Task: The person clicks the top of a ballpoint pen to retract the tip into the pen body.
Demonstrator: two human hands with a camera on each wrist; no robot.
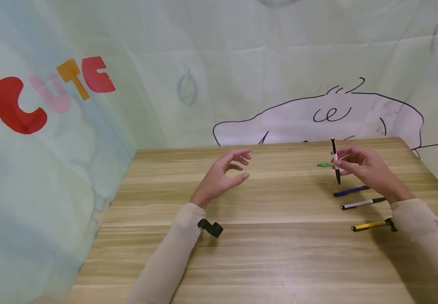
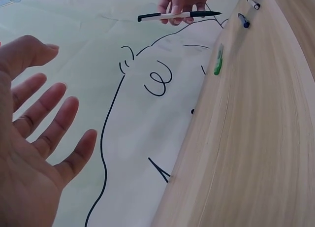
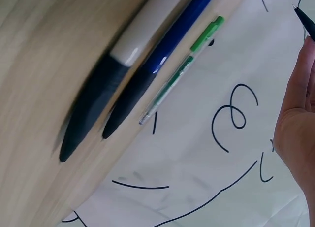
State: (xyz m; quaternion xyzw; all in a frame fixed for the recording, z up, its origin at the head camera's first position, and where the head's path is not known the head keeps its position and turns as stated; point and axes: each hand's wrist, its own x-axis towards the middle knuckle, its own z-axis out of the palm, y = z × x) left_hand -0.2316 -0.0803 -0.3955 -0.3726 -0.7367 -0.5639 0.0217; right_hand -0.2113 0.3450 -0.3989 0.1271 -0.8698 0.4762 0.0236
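Note:
My right hand (image 1: 367, 169) pinches a white-and-black pen (image 1: 335, 160) between thumb and fingers, holding it nearly upright above the table with its dark tip down. In the right wrist view only that pen's tip (image 3: 305, 22) shows, at the right edge beside the hand (image 3: 300, 109). Left of it, my left hand (image 1: 224, 175) hovers over the table with fingers spread and loosely bent, holding nothing. Near the right hand lie a green pen (image 1: 324, 164), a blue pen (image 1: 350, 191), a second white-and-black pen (image 1: 361, 204) and a yellow pen (image 1: 369, 226).
The wood-grain table (image 1: 264, 253) reaches back to a printed cloth backdrop (image 1: 188, 109). Another cloth with coloured letters (image 1: 19, 105) hangs along the left side. A black strap (image 1: 210, 228) sits at the left wrist.

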